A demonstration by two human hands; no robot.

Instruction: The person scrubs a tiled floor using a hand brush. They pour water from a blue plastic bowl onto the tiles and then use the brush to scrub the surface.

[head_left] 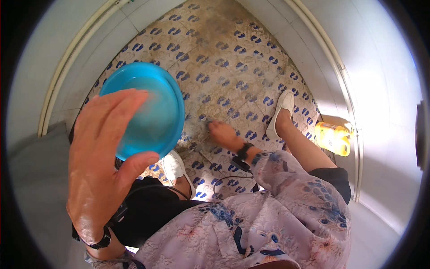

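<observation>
My left hand (101, 152) is raised close to the view, its fingers stretched out and the thumb apart, holding nothing. It hides the near-left part of a round blue plastic basin (180, 105) on the left. Pale, cloudy liquid seems to lie inside the basin. Down at the floor, my right hand (221, 134) is closed, its fingers pressed to the patterned tiles (242, 85). A small dark bit shows at its fingertips, too little to name. Wet, greyish smears surround that hand. Both wrists carry dark bands.
White tiled walls close in on both sides, each with a pale pipe (333, 54) along it. A yellow bottle (332, 138) stands by the right wall. My feet, in white shoes (283, 110), are spread apart. A dark cable (228, 177) hangs below my right wrist.
</observation>
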